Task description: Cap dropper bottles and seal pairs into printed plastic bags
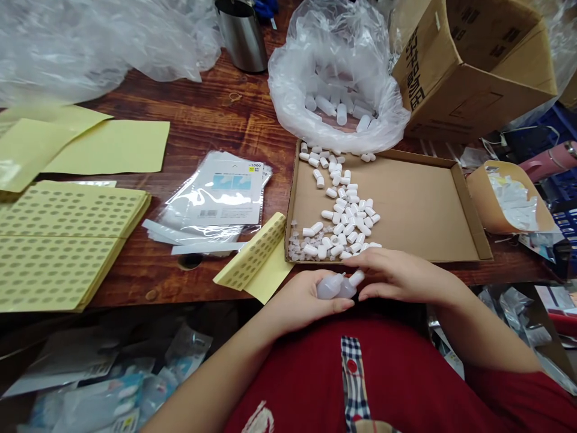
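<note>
My left hand is closed around two small translucent squeeze bottles, held just past the table's front edge. One bottle shows a bare nozzle; the other has a white cap on it. Beside that cap is my right hand, its thumb and fingers apart; whether a fingertip touches the cap I cannot make out. Behind the hands, a shallow cardboard tray carries a heap of loose white caps. Small clear nozzle pieces lie in its near left corner.
A plastic bag of bottles stands behind the tray, beside a cardboard box. Packaging sleeves and yellow sticker sheets lie to the left. At back is a metal cup; an orange container sits right.
</note>
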The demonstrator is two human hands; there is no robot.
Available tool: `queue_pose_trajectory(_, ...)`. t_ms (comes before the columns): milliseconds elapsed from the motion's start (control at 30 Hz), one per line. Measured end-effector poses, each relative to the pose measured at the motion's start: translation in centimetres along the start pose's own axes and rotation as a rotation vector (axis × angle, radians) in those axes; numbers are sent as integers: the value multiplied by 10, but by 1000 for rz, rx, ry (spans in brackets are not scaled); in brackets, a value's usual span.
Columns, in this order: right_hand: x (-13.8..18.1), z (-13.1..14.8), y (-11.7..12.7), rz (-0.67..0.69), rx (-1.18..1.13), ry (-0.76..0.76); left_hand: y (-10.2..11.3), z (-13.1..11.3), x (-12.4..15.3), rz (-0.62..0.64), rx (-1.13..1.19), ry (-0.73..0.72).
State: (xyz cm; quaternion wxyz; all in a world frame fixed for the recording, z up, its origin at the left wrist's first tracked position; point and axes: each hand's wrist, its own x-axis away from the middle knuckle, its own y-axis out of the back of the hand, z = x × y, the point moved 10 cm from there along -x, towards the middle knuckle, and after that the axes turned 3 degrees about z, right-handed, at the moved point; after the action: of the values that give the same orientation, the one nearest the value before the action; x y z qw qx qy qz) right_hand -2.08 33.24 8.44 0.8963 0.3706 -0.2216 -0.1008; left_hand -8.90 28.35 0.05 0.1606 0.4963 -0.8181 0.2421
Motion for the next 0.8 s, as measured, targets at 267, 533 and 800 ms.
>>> queue_pose_trajectory(267,9,-1,-2,-20,25,22,0,3,0,-2,-61,34)
queue_pose_trajectory(533,7,-5,-9,-15,100,-48,0,2,0,-12,-99,42)
queue_pose_trajectory(800,7,-5,-23,53,194,-40,-6,-1,0,-53,-286,30)
